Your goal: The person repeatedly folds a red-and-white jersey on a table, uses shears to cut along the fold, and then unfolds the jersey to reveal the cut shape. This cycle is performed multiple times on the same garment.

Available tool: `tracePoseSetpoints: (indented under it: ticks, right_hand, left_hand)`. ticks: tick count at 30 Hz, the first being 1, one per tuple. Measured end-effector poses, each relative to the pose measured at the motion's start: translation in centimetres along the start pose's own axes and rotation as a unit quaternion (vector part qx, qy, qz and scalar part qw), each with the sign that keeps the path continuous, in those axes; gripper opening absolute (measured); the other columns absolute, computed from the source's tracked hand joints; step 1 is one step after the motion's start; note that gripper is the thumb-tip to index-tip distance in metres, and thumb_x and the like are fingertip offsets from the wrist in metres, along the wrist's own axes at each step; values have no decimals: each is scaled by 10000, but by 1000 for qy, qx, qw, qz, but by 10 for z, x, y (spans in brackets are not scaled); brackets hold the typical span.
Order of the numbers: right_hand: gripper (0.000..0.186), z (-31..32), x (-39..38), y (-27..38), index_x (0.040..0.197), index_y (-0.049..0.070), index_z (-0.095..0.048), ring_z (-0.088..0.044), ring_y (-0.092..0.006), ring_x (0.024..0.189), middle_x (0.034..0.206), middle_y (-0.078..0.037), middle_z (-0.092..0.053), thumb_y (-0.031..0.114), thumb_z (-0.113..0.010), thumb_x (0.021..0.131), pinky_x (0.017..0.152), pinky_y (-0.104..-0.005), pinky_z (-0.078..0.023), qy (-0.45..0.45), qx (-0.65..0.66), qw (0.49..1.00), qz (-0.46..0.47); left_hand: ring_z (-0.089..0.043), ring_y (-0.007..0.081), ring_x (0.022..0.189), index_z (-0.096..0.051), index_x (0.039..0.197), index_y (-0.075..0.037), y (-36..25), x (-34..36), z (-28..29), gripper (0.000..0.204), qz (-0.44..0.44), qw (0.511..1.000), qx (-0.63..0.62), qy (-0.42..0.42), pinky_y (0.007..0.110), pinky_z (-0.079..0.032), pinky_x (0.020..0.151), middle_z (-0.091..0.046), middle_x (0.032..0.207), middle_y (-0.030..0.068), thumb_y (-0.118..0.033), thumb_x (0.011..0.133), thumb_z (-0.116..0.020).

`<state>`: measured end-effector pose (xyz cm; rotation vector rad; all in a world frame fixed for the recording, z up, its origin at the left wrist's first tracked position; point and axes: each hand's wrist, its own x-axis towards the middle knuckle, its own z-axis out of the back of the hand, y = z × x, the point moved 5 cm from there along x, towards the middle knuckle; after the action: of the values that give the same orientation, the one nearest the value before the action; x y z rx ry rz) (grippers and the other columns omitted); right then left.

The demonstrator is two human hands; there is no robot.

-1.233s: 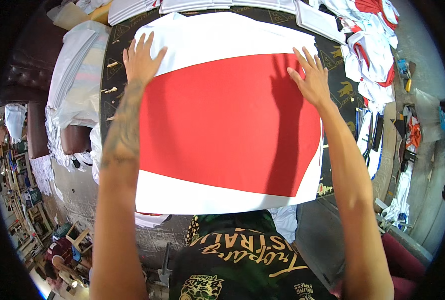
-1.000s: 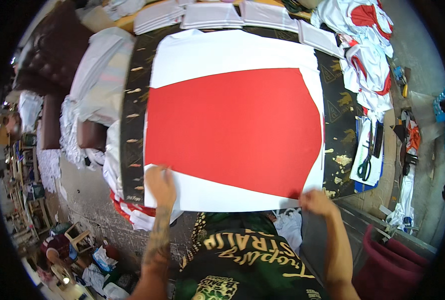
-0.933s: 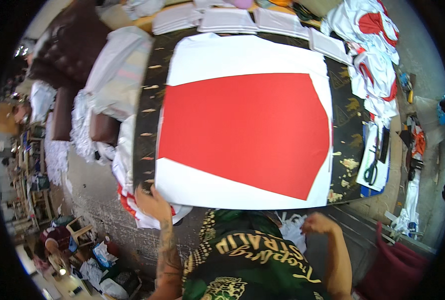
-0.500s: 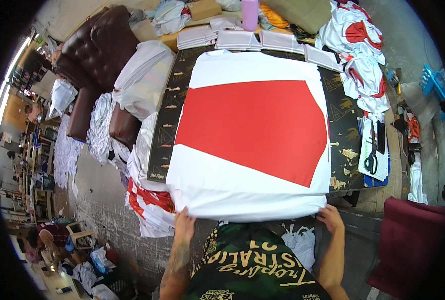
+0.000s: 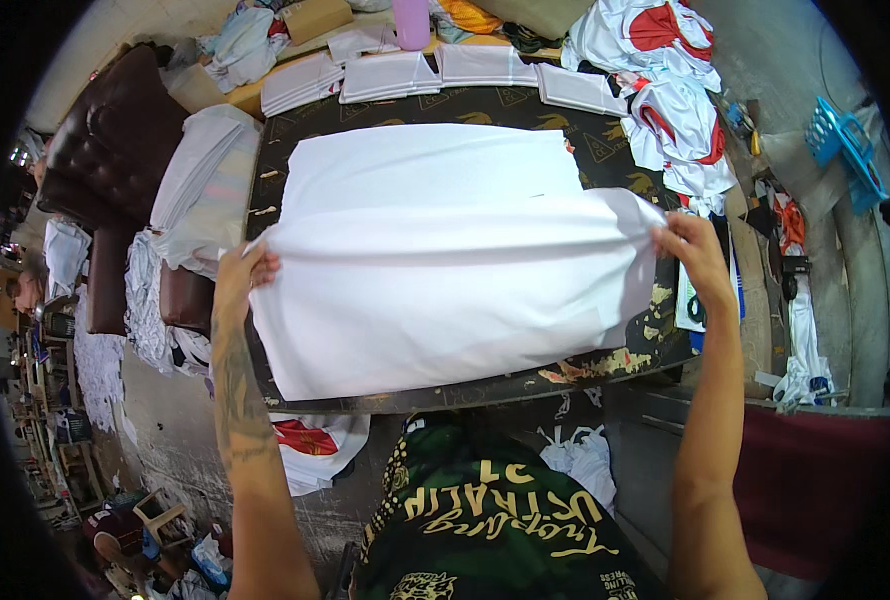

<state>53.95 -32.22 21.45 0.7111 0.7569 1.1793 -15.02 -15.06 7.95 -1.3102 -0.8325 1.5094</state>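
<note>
A broad white cloth [image 5: 435, 300] lies folded over on the dark tabletop [image 5: 485, 392], its far part flat and its near part loose and rippled. At its left edge my left hand [image 5: 245, 278] is closed on the fabric. My right hand [image 5: 692, 255] pinches the lifted right edge, pulling a crease across the cloth between the two hands. The red panel is hidden under the fold, apart from a small reddish speck near the far right corner.
Folded white cloth stacks [image 5: 390, 77] line the far edge, beside a pink bottle [image 5: 411, 24]. White-and-red fabric [image 5: 680, 125] is heaped at right. A brown leather armchair [image 5: 115, 130] and a plastic-wrapped cloth bundle [image 5: 202, 180] stand left. Partly hidden scissors [image 5: 696, 308] lie right.
Both hands have moved from the cloth's near edge up and away from me, carrying that edge over. The fold now covers the red panel, and the near tabletop shows. The view has shifted.
</note>
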Motion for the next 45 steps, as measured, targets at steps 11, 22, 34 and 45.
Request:
tracePoseSetpoints:
  ticks: [11, 22, 34, 45]
  right_hand:
    - [387, -92, 198, -103, 818, 40, -583, -405, -80, 669, 695, 45, -466, 323, -686, 1059, 615, -297, -353, -133, 1, 989, -62]
    - [361, -111, 282, -131, 857, 21, -649, -464, -120, 660, 684, -3, -539, 335, -727, 1019, 646, -322, -409, -173, -83, 976, -106]
    - [240, -94, 97, -120, 1026, 20, -761, -689, -299, 919, 945, -145, -700, 198, -839, 885, 846, -410, -542, -130, -227, 963, -55]
    - [336, -116, -36, -189, 864, -28, -685, -631, -315, 662, 746, -197, -671, 285, -779, 941, 650, -453, -494, -54, -202, 967, -142]
  left_hand:
    - [-751, 368, 1016, -726, 1251, 80, 46, 207, -34, 642, -84, 895, 355, -258, 429, -572, 921, -773, 1099, 262, -424, 875, -854]
    - [-758, 345, 1056, -730, 1276, 58, 18, 256, -39, 666, -18, 922, 312, -230, 401, -571, 949, -775, 1176, 234, -462, 879, -857]
    - [-554, 312, 1259, -643, 1255, -128, 7, 3, -322, 520, -235, 917, 320, 39, 541, -321, 1178, -633, 1203, 84, -191, 783, -851]
    - [-246, 442, 1587, -375, 1637, -39, 29, -100, -292, 744, -177, 866, 465, -49, 633, -160, 1272, -323, 1687, 241, -381, 1029, -633]
